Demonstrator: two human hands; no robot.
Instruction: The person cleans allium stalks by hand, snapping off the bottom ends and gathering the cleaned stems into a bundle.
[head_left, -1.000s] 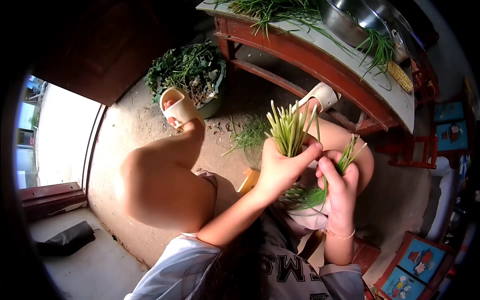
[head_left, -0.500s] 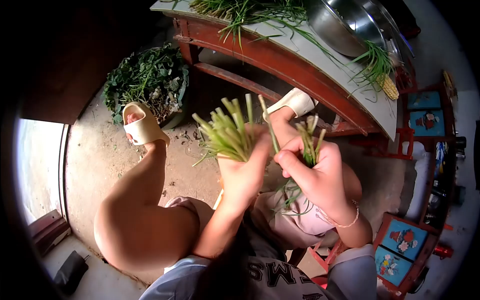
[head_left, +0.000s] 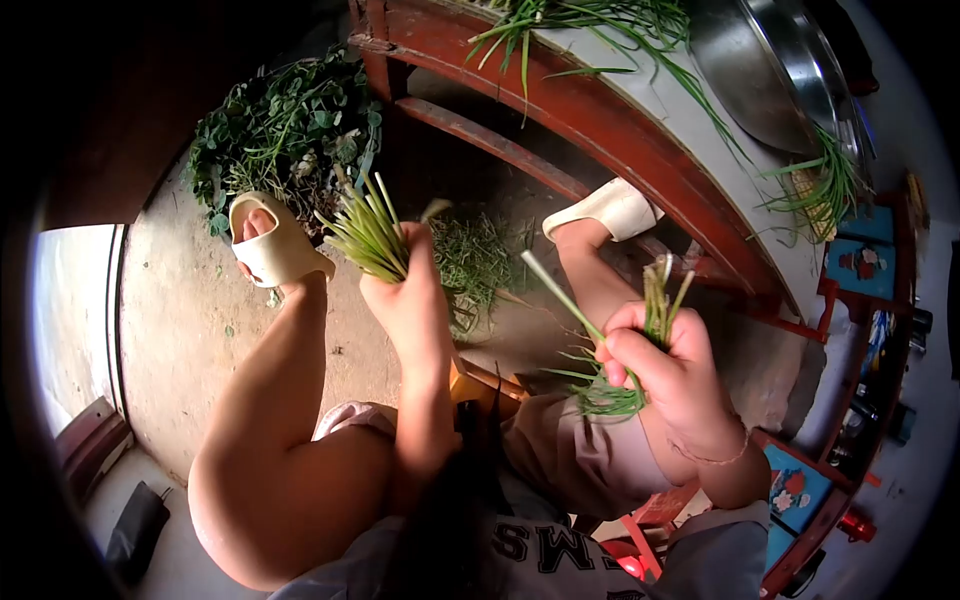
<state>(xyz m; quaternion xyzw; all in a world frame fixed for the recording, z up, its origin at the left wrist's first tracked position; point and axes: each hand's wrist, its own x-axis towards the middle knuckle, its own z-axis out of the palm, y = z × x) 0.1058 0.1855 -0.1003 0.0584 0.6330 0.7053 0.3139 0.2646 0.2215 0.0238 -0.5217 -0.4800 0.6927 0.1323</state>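
My left hand [head_left: 405, 290] is closed round a thick bunch of green stalks [head_left: 366, 230], their pale cut ends pointing up and to the left. Out to the right, my right hand [head_left: 655, 350] grips a smaller bundle of stalks [head_left: 660, 300] in its fingers. One longer stalk [head_left: 562, 292] slants up and left from between its thumb and forefinger. Thin green leaves [head_left: 608, 396] hang below this hand, over my thigh. The two hands are well apart.
A red-framed table [head_left: 600, 110] at the upper right bears long green leaves [head_left: 640, 30], a steel basin [head_left: 755, 70] and a corn cob [head_left: 815, 205]. Leafy trimmings [head_left: 290, 130] are heaped at the upper left. Loose greens [head_left: 475, 260] lie on the floor between my sandalled feet.
My left hand has moved away to the left with its bunch, widening the gap between the hands. The right hand still holds its stalks, lower now. The view has shifted.
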